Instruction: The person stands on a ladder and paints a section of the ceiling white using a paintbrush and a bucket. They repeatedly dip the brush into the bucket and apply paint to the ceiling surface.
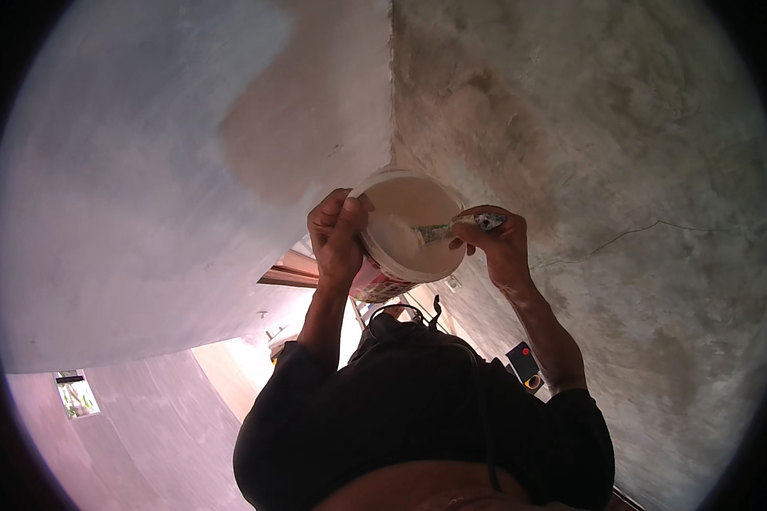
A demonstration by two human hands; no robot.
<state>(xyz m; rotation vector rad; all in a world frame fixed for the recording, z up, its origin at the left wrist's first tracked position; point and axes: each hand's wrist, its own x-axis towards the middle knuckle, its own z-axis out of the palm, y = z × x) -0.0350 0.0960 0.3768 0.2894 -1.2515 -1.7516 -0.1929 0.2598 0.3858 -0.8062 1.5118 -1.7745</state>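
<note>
- Head view: one bucket [373, 281], round, pale rim, reddish printed outer wall; held up in front of the person's chest, tilted so that its mouth faces the camera.
- Bucket contents [392, 240]: pale, smooth-looking, lying toward the lower side of the tilted bucket; depth cannot be told.
- Left hand [336, 240]: closed on the bucket's left side, the thumb lying near the rim; some of its fingers are hidden behind the wall.
- Brush [437, 231]: one, worn and blotched; set across the right part of the bucket's mouth, its head reaching inside over the pale contents. Whether the bristles touch them cannot be told.
- Right hand [499, 249]: pinched narrow around the brush handle, at the bucket's right edge — the dark, speckled handle end shows above the fingers.
- Dark shirt [426, 400]: short sleeves, worn by the person, filling the lower middle.
- Pale wall [128, 170]: left side, bluish white, marked by a large duller patch [273, 128].
- Grey wall [639, 128]: right side, mottled with brown, meeting the pale one along a straight corner above the bucket; a thin crack [658, 223] runs across it.
- Small window [77, 395]: lower left, greenery visible through it.
- Dark object [524, 362]: near the right forearm, with a red dot — its kind unclear.
</note>
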